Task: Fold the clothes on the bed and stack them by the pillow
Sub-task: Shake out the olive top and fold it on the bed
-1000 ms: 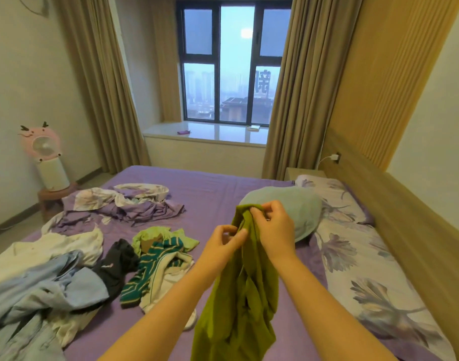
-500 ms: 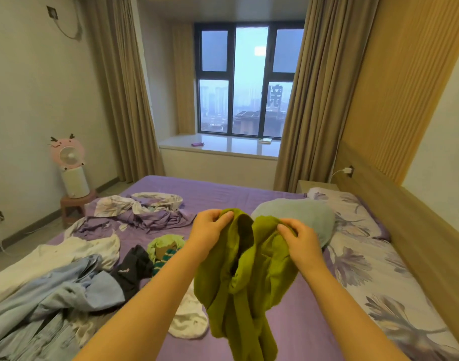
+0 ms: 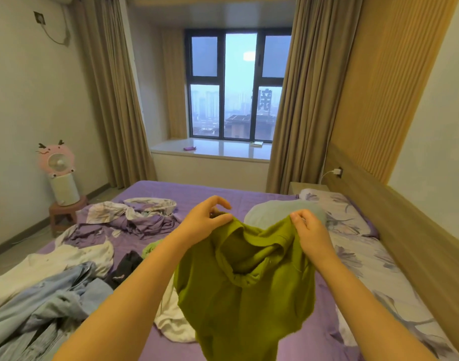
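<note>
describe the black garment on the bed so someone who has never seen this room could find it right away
On the purple bed, look at the clothes heap along its left side. The black garment lies between the white garment and the left forearm. It is the only dark piece among pale ones.

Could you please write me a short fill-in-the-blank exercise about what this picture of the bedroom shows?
1. Both the left hand and the right hand hold up a garment whose colour is ____.
2. The sheet on the bed is coloured ____.
3. The pink fan sits on a white cylinder on a small ____.
4. The black garment lies on the bed to the person's ____.

Missing words: green; purple; stool; left
</note>
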